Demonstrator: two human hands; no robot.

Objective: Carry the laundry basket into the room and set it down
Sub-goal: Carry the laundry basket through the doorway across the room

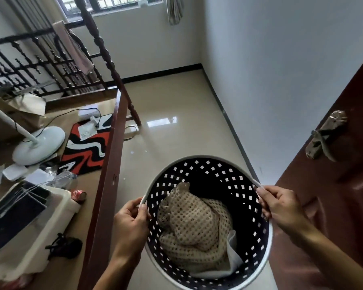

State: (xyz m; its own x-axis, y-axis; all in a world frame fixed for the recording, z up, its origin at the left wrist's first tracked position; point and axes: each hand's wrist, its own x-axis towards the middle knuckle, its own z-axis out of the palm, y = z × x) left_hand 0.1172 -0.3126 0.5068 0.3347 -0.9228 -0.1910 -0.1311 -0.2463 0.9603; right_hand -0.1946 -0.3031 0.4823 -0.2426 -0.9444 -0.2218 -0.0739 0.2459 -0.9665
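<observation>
the carrying step is in hand: the basket (pixel 208 222) hangs in the air at 6 o'clock in the view, clear of the floor, round, dark inside with small square holes and a white rim. the left hand (pixel 132 218) pinches the rim at the basket's 9 o'clock, thumb inside and fingers curled outside. the right hand (pixel 281 208) pinches it at about 2 o'clock, fingers wrapped over the edge. a knit cloth (pixel 191 227) lies bunched in the bottom with something white beside it at 4 o'clock.

the person seems to stand just at the doorway, with the open door (pixel 333 185) at 3 o'clock and a bed frame (pixel 107 178) running from 7 toward 12 o'clock. between them a strip of bare glossy floor (pixel 176 114) leads to 12 o'clock, toward the wall under the window.

so the set-down is not yet done. the next move likely calls for stepping ahead along that strip, keeping the basket level and off the frame's side rail, then lowering it with both hands to the tile before letting the rim go.
</observation>
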